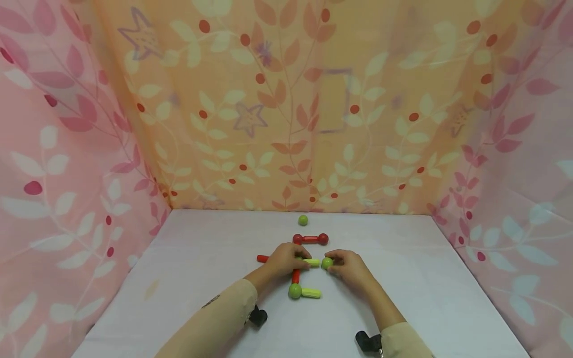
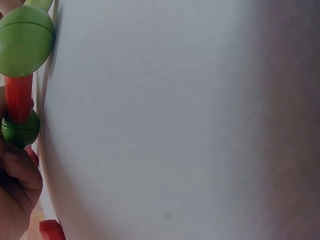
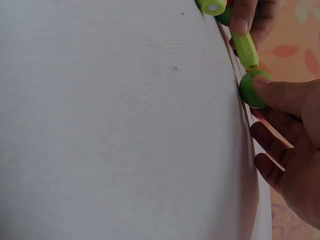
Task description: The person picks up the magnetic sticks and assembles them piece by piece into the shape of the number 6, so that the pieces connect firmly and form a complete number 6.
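Note:
My left hand (image 1: 283, 259) reaches over a frame of toy rods and balls. Its thumb and fingers pinch a yellow-green rod (image 3: 244, 49) near the inner end, largely covering the green ball (image 2: 21, 129) there. Between the thumb and fingers of my right hand (image 1: 351, 268) is another green ball (image 3: 250, 90), close to that rod's free end. A red rod (image 1: 296, 276) runs down to a nearer green ball (image 1: 295, 291), from which a second yellow-green rod (image 1: 311, 293) points right. At the far end, a red ball (image 1: 297, 239) joins a red crossbar (image 1: 310, 239) ending in another red ball (image 1: 323, 239).
A loose green ball (image 1: 303, 220) lies near the back edge of the white table (image 1: 201, 233). A red rod (image 1: 262, 258) sticks out left of my left hand. Floral cloth (image 1: 380, 149) hangs behind the table and along both sides.

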Action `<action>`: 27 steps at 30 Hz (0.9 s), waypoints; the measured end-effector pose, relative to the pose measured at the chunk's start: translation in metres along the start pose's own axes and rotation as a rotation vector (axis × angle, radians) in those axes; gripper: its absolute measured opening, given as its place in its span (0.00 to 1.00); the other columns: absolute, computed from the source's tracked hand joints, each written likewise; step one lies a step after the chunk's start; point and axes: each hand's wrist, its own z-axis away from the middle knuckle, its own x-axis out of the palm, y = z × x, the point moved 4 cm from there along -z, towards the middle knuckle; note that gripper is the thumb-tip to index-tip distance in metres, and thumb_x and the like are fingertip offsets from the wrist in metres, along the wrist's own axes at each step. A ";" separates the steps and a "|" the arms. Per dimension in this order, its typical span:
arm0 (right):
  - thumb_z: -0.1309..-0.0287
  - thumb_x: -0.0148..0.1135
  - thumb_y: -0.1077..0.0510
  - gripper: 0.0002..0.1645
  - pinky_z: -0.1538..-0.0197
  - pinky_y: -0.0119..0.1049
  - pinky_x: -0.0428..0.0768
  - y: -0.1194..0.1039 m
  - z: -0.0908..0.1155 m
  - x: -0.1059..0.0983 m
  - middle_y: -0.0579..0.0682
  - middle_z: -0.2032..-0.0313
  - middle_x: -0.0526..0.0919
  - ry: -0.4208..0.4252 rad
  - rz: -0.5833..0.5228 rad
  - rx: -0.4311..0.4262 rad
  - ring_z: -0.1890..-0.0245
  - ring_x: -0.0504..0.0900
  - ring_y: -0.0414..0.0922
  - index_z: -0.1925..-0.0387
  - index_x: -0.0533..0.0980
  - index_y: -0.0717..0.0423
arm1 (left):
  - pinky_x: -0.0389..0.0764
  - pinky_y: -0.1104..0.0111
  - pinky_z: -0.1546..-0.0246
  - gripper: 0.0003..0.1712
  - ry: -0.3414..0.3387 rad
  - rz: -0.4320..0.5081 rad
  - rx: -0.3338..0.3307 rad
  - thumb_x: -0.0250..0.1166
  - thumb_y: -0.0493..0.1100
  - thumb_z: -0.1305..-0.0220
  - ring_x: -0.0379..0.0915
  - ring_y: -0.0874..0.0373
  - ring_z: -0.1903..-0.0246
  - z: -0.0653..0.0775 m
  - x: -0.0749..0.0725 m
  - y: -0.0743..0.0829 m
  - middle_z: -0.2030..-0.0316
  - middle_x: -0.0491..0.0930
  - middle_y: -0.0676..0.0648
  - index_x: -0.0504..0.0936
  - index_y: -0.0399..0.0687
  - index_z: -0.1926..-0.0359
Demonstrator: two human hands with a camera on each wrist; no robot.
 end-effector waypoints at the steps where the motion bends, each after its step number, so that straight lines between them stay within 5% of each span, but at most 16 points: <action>1: 0.54 0.69 0.59 0.22 0.53 0.42 0.74 0.000 0.000 0.001 0.39 0.60 0.79 -0.004 0.001 0.005 0.58 0.76 0.41 0.53 0.78 0.47 | 0.72 0.71 0.62 0.10 -0.003 0.001 -0.002 0.71 0.53 0.52 0.69 0.63 0.65 0.001 0.000 0.000 0.70 0.77 0.66 0.83 0.70 0.66; 27: 0.54 0.70 0.57 0.23 0.49 0.44 0.69 0.001 -0.005 0.000 0.39 0.62 0.78 -0.025 0.004 -0.018 0.58 0.73 0.42 0.53 0.78 0.43 | 0.74 0.71 0.65 0.11 -0.054 -0.043 -0.010 0.70 0.55 0.52 0.70 0.62 0.65 -0.003 -0.004 0.002 0.69 0.77 0.65 0.82 0.69 0.64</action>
